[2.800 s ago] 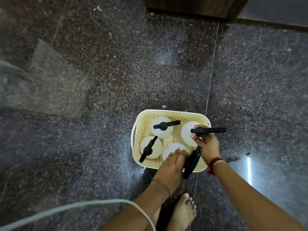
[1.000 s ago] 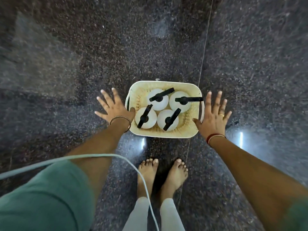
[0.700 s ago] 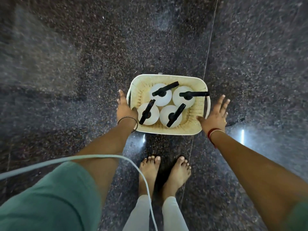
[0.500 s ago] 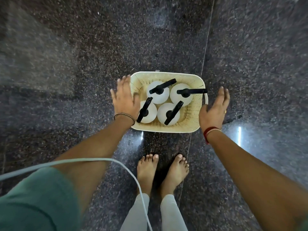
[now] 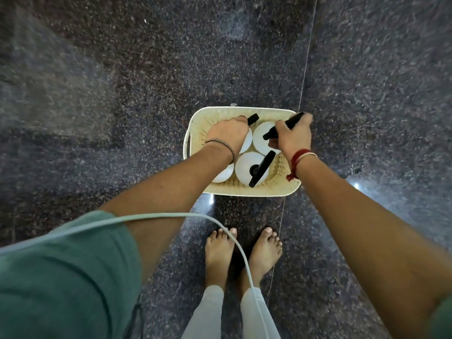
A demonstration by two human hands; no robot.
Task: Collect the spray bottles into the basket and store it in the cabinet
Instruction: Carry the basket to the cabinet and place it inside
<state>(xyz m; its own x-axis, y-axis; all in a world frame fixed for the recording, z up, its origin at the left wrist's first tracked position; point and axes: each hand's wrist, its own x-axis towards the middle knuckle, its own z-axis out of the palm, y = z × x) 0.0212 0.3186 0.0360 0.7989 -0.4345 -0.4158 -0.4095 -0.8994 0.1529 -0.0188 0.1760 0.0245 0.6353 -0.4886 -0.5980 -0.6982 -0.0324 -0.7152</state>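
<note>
A cream perforated basket (image 5: 244,190) stands on the dark granite floor and holds several white spray bottles with black trigger heads. My left hand (image 5: 227,135) is closed over the far left bottle, whose black nozzle tip (image 5: 253,117) sticks out past my knuckles. My right hand (image 5: 293,138) is closed around the black head of the far right bottle (image 5: 263,140). The near right bottle (image 5: 249,166) stands free with its black trigger across it. The near left bottle (image 5: 221,176) is mostly hidden under my left forearm.
My bare feet (image 5: 242,250) stand on the floor just in front of the basket. A pale cable (image 5: 151,217) hangs across my left arm and down past my legs. Speckled granite floor (image 5: 122,94) stretches on all sides, with a tile seam (image 5: 305,69) running past the basket's right edge.
Both hands were spread at the basket's two sides. They have since moved inward over the basket and closed on the two far bottles' black heads. The basket has stayed on the floor.
</note>
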